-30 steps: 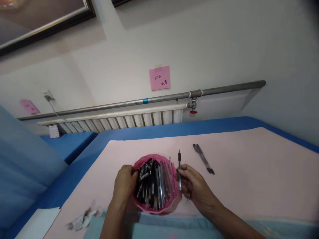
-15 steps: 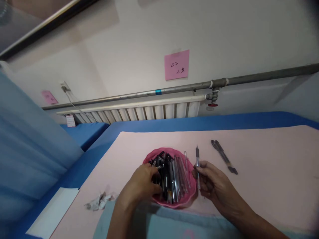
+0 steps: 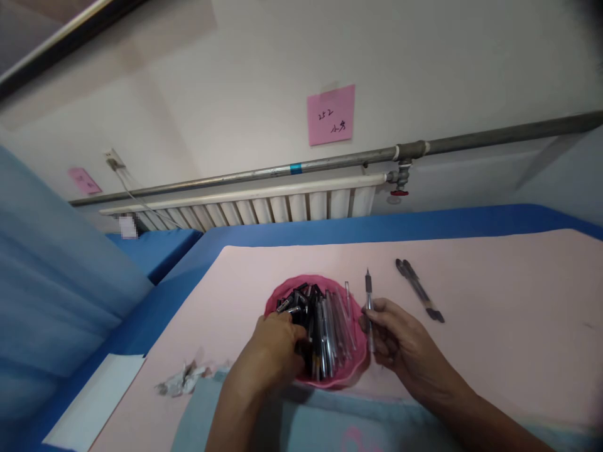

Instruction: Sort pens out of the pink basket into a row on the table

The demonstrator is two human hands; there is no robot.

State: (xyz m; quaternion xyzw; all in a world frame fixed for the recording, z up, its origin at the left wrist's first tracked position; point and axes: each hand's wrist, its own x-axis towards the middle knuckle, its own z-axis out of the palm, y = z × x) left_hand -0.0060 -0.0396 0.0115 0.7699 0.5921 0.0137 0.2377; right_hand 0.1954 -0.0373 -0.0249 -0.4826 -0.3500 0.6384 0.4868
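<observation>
My right hand (image 3: pixel 398 336) pinches an uncapped pen (image 3: pixel 369 301) with a clear barrel and dark grip, upright with its tip pointing up, just right of a pink basket (image 3: pixel 351 378). Inside the basket, clear pen barrels (image 3: pixel 335 333) lie side by side on the right, and a pile of black pen caps (image 3: pixel 301 298) fills the left. Into that pile reaches my left hand (image 3: pixel 273 348), its fingers curled down among the black pieces. Its fingertips are partly hidden, so what they grip cannot be made out.
Two capped pens (image 3: pixel 419 290) lie side by side to the right on the pink table sheet (image 3: pixel 509 301). Crumpled tissue (image 3: pixel 181 380) and a white paper (image 3: pixel 97 398) are at left. Light blue cloth (image 3: pixel 320 420) covers the near edge. A radiator (image 3: pixel 264 207) stands behind.
My left hand's fingers have curled in closer among the black caps. My right hand keeps the pen upright in the same place. The whole view has shifted slightly.
</observation>
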